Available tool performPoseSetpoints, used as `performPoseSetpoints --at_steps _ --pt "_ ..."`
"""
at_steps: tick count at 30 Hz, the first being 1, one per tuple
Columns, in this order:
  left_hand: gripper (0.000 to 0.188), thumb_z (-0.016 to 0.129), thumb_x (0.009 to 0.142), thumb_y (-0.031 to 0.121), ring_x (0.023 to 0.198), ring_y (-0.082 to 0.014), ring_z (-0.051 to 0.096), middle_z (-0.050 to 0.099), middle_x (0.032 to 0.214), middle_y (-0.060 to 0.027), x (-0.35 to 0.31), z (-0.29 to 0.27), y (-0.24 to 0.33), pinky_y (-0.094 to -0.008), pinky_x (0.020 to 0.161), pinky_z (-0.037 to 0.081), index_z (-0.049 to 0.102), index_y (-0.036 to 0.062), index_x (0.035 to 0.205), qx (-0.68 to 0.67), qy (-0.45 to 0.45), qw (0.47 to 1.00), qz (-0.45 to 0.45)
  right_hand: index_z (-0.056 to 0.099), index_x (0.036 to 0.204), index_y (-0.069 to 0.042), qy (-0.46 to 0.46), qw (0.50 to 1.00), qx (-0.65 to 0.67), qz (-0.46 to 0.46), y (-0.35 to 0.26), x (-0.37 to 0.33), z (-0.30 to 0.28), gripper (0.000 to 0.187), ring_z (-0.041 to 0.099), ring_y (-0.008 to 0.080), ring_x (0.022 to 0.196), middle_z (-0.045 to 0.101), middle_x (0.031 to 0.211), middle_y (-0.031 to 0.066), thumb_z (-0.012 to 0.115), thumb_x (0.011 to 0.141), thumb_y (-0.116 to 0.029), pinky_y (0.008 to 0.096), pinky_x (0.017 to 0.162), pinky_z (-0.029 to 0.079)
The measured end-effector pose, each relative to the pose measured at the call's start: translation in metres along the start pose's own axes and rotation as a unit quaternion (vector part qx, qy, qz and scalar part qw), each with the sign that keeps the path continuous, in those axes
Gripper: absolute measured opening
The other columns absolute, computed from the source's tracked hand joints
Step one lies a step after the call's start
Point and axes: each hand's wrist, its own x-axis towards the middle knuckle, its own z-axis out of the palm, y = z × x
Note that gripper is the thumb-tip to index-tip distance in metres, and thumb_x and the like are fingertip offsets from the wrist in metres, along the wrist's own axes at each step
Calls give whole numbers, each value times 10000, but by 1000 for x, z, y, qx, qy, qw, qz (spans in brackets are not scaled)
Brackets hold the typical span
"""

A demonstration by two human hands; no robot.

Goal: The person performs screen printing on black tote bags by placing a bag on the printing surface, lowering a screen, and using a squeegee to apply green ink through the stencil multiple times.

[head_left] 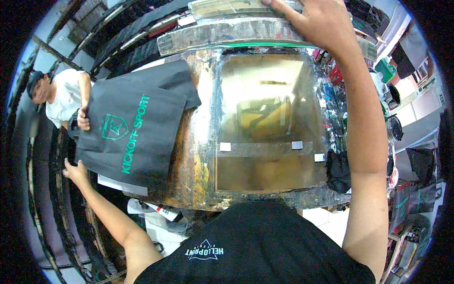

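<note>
A flat black fabric bag (163,111) with a green shield emblem and green lettering hangs over the left of the worktable. At its lower left corner is my left hand (77,172), with thumb and fingers apart and the bag's edge close beside them. A co-worker's hand (83,119) grips the bag's far left edge. My right hand (322,21) reaches up to the top of the view and is closed over the raised printing screen frame (227,35), which shows a green strip along its lower edge. Some of its fingertips are cut off by the view's edge.
A shiny brownish printing board (265,170) with small white tabs covers the table's middle. Its stained wooden surface (189,156) shows beside it. A black cloth (338,173) lies at the right edge. Dark racks (56,189) run along the left; containers (393,128) stand at right.
</note>
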Motion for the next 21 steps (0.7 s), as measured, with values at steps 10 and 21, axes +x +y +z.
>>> performPoseSetpoints --at_steps 10,21 --pt "686 720 861 175 1525 -383 360 426 1628 -176 -213 -95 363 -655 1262 161 531 118 1518 -177 -110 831 516 606 782 -120 -37 999 32 24 -5 -11 -20 756 496 200 653 564 704 46 335 1020 -785 426 814 436" --pt "586 650 944 205 1544 -340 354 483 1605 -114 -229 -39 413 -730 1241 122 517 106 1505 -165 -147 806 550 571 807 -132 -59 997 -11 40 1 -8 -11 744 570 191 728 577 738 36 281 1036 -778 553 1039 435"
